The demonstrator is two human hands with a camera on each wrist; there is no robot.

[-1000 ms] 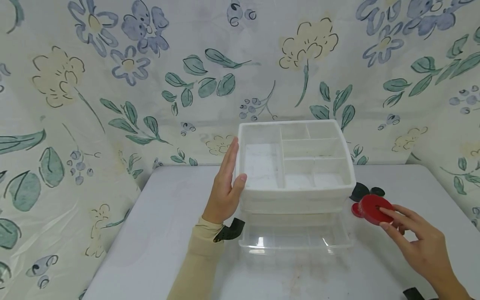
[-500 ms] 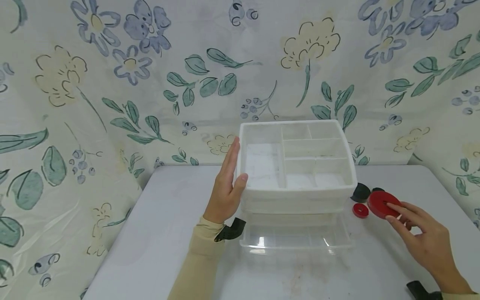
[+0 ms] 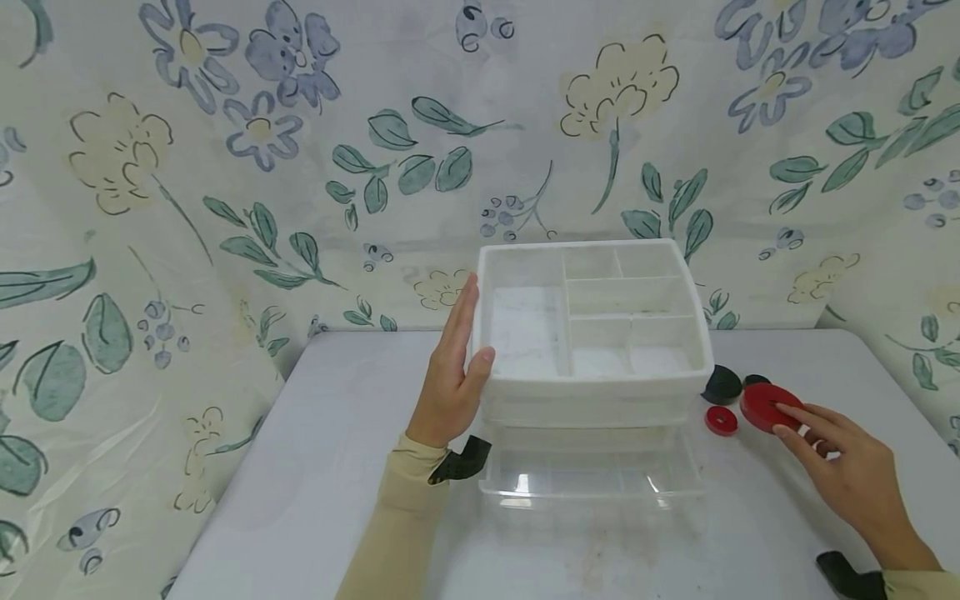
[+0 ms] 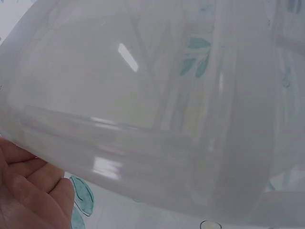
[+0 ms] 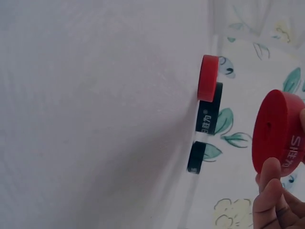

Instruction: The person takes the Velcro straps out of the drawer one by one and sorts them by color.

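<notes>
- Right hand point(image 3: 847, 467): located at the lower right of the head frame. Thumb and fingers grasp the large red flat roll point(image 3: 761, 407), pinching it at its right side.
- Large red flat roll: has a small centre hole, and pale lettering on its rim in the right wrist view. It is held above the white table point(image 3: 345, 467), right of centre in the head frame.
- Left hand point(image 3: 447, 392): at centre, fingers extended and laid along the left side of the white plastic organizer point(image 3: 592, 404); thumb at the front corner. The fingers are not clenched.
- White plastic organizer: stands at centre right, its top divided into rectangular compartments. Its transparent plastic drawer point(image 3: 592, 485) projects toward the bottom of the frame.
- Small red ring-shaped roll point(image 3: 722, 429): on the table, just right of the organizer.
- Large black roll point(image 3: 722, 386) and small black roll point(image 3: 755, 380): side by side above the small red ring-shaped roll in the head frame.
- Floral-printed cloth point(image 3: 300, 200): fills the upper frame.
</notes>
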